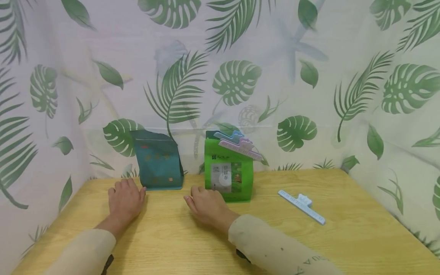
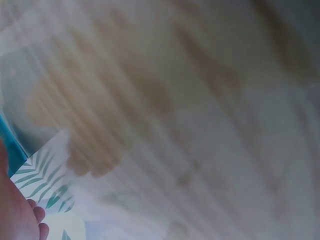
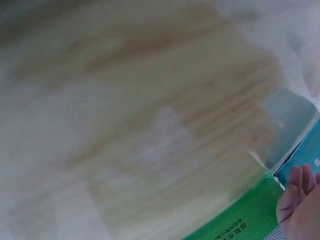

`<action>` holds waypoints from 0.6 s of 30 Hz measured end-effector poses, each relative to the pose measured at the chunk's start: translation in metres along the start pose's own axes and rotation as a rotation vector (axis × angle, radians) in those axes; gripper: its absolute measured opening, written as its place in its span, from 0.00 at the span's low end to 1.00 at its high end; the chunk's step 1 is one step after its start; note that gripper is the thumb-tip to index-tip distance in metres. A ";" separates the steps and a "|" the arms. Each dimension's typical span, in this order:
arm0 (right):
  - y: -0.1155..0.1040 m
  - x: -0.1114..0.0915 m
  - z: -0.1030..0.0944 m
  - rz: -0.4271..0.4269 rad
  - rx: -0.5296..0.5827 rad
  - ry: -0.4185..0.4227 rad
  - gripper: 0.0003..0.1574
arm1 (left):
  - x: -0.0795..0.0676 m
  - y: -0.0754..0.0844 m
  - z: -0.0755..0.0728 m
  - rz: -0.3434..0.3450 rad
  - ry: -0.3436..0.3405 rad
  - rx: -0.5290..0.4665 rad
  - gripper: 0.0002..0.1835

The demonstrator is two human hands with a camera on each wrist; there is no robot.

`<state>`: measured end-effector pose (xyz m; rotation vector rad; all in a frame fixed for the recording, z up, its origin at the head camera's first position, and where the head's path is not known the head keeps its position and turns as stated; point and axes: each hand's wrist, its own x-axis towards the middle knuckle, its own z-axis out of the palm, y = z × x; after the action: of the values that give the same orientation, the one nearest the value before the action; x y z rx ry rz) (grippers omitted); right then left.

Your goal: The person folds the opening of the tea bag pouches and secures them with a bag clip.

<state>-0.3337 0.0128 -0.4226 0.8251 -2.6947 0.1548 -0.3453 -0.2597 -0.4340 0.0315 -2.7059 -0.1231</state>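
A teal pouch (image 1: 159,164) stands upright at the back of the table, its top leaning over. My left hand (image 1: 126,198) rests on the wood just in front of its left side, holding nothing. To the right stands a bright green tea bag (image 1: 228,172) with a printed label. A pink clip (image 1: 240,149) and a blue clip (image 1: 225,136) sit slanted across its upper edge. My right hand (image 1: 207,206) lies relaxed on the table at the green bag's lower left corner and overlaps it in the head view. Both wrist views show loose fingers with nothing in them.
A light blue sealing clip (image 1: 301,206) lies on the wooden table (image 1: 165,240) to the right of the green bag. Behind and at both sides hangs a white curtain (image 1: 268,95) printed with green leaves.
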 end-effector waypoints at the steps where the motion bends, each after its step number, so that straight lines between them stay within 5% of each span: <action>1: 0.000 0.001 0.000 0.003 -0.004 -0.002 0.24 | 0.001 0.000 0.001 0.003 -0.002 -0.001 0.25; 13: -0.006 0.007 0.000 0.024 -0.008 -0.057 0.24 | 0.010 0.005 0.005 -0.011 -0.143 -0.124 0.31; 18: -0.006 0.009 0.002 0.027 0.008 -0.050 0.24 | 0.011 0.004 0.004 -0.029 -0.133 -0.226 0.28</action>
<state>-0.3381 0.0030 -0.4216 0.8059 -2.7543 0.1531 -0.3570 -0.2563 -0.4331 -0.0056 -2.8071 -0.4529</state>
